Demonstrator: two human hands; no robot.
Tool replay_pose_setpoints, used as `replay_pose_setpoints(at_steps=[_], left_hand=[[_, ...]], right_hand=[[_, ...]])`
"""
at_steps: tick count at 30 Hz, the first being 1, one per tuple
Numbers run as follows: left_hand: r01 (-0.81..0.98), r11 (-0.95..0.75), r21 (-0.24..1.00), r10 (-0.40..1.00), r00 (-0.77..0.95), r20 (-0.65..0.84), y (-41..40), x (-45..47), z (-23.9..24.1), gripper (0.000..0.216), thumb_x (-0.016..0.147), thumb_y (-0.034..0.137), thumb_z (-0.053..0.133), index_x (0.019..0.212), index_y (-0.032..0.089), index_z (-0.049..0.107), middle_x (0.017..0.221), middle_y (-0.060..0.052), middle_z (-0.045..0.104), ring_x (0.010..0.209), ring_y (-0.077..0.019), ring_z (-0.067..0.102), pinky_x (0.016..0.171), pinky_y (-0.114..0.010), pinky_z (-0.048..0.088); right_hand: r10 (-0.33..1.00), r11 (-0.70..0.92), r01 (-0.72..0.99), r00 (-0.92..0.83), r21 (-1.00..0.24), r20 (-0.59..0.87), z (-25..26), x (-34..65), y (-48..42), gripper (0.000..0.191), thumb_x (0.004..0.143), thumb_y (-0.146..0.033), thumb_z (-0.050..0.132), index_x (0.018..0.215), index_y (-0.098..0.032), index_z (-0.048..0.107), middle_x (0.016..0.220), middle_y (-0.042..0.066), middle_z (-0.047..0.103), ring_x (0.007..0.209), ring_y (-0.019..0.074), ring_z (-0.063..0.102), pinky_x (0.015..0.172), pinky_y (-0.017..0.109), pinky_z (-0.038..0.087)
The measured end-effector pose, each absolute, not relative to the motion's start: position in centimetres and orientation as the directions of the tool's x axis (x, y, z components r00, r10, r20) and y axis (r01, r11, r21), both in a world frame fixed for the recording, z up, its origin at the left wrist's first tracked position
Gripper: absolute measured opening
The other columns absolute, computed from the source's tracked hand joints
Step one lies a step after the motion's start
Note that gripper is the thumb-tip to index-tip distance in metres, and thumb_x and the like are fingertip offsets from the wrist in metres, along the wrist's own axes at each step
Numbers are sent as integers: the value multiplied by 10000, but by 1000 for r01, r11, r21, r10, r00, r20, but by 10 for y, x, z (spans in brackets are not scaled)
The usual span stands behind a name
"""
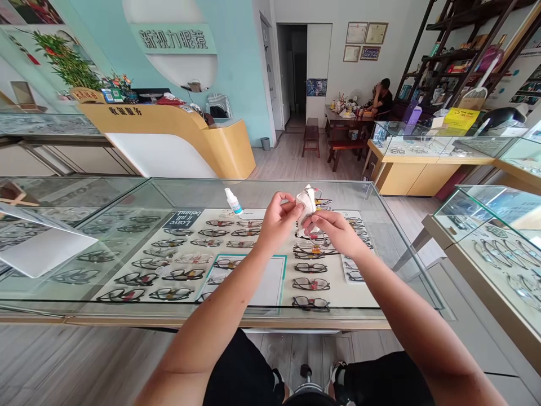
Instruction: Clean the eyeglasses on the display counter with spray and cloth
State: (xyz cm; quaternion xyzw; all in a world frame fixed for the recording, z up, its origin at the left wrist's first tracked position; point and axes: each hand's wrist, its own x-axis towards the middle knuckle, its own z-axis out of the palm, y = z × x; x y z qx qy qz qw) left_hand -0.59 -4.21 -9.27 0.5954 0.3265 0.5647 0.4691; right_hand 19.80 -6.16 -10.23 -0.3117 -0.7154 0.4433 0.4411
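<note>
Above the glass counter, a crumpled white cloth is bunched between my two hands. My left hand pinches its left side between thumb and fingers. From the right, my right hand closes on its lower edge, fingertips together. A thin curved line like an eyeglass rim shows against the cloth, but folds and fingers hide most of it. On the glass to the left of my hands stands a small white spray bottle with a blue-marked label.
Rows of eyeglasses lie inside the glass display counter, beside a green-edged white card. A white panel juts in at left. Farther off are a wooden reception desk, other showcases and a seated person.
</note>
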Motion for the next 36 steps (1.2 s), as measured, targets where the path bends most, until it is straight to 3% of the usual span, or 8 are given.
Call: replay_pose_setpoints(at_steps=[5,9,13,17,25,32,36], left_hand=[[-296,-229,927,941,176,288,-40,-4,-92,769,695,705,1059,1060,247,560,886,24,788,707,-127,638,689,-275,494],[-308,-168,937,925,280,257,-38,-5,-95,681,770,711,1017,1093,208,689,828,17,752,672,-146,651,683,-312,537],[-276,-186,943,867,405,290,-40,-3,-98,614,934,788,839,850,194,705,656,12,630,664,-159,625,703,-322,531],[-346,-150,926,862,413,294,-44,3,-97,682,911,790,860,679,200,610,628,5,581,637,-145,585,685,-314,519],[-416,-90,905,836,462,296,-42,-3,-89,512,874,642,964,879,193,716,632,0,650,594,-155,605,639,-310,531],[-338,-154,928,870,398,290,-41,-11,-86,508,829,571,1016,1027,173,770,748,-11,749,633,-165,697,606,-286,536],[-344,-155,926,829,464,312,-43,-11,-83,476,859,523,1003,1078,194,737,706,2,742,609,-195,724,625,-328,600]], right_hand=[[801,469,55,-449,-882,397,-101,197,-65,530,1169,-664,558,1043,-225,826,1010,70,805,944,221,692,903,371,558],[764,502,3,-470,-865,442,-98,197,-67,543,1171,-686,556,1024,-227,807,1014,67,793,1012,228,715,990,381,564],[761,494,-2,-482,-870,433,-95,198,-68,537,1172,-684,561,1009,-231,799,1002,60,780,1019,226,713,1000,378,557],[773,465,-10,-483,-885,412,-94,197,-69,560,1147,-725,583,996,-231,799,967,52,754,977,223,692,930,365,553],[815,368,-56,-462,-928,351,-92,196,-68,513,1113,-700,637,965,-241,808,904,38,756,952,232,674,1000,386,548],[807,356,-30,-495,-934,323,-88,200,-69,538,1109,-707,638,945,-225,813,905,42,773,914,225,651,939,373,505],[809,333,-40,-500,-942,308,-89,200,-69,543,1099,-721,649,949,-226,815,921,43,773,920,223,661,884,358,493]])
